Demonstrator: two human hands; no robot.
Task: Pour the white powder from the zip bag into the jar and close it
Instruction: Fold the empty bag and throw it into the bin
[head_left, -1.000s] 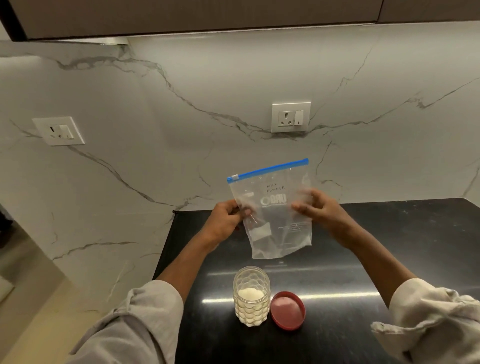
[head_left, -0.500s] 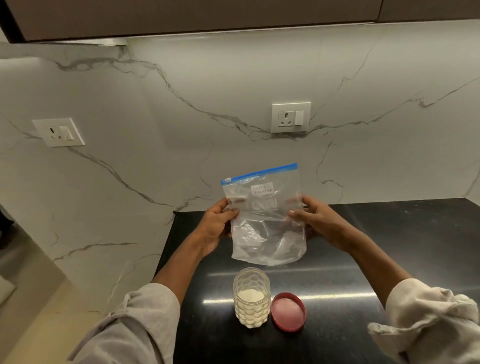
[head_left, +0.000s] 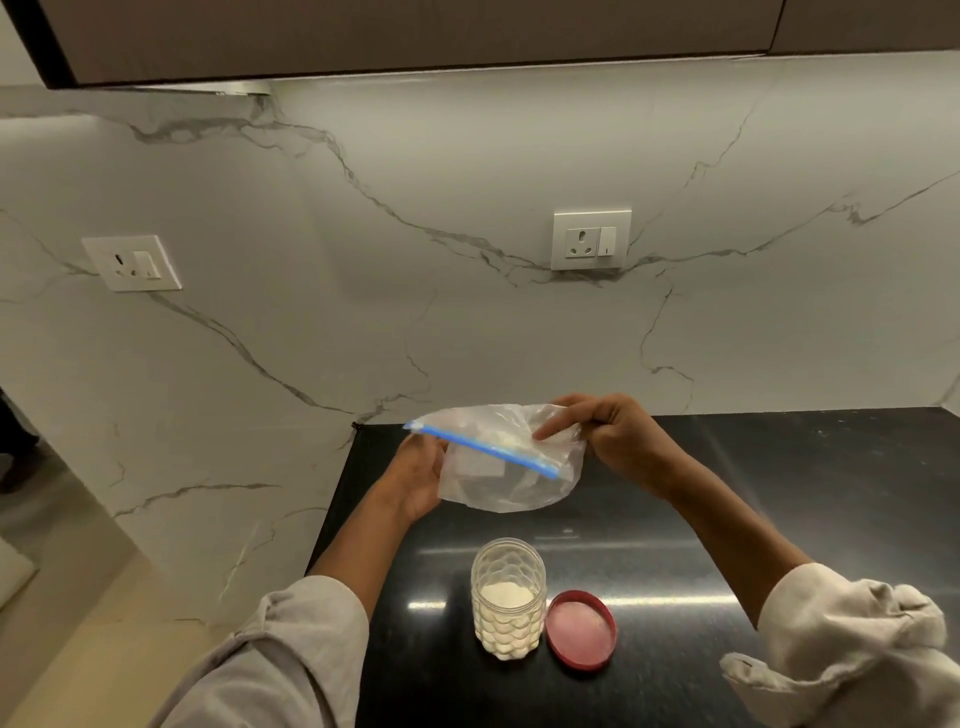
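Both hands hold the zip bag (head_left: 511, 467) above the open jar (head_left: 508, 597): left hand (head_left: 415, 475) cups its side, right hand (head_left: 610, 434) pinches the far edge

The lid (head_left: 581, 629) lies just right of the jar (head_left: 508, 597) on the counter (head_left: 779, 519), the bag (head_left: 506, 460) above and behind.

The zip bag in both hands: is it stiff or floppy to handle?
Probably floppy: the zip bag sags and wrinkles between the left hand and right hand. Likely very light, as it looks almost empty. The thin clear film may slip.
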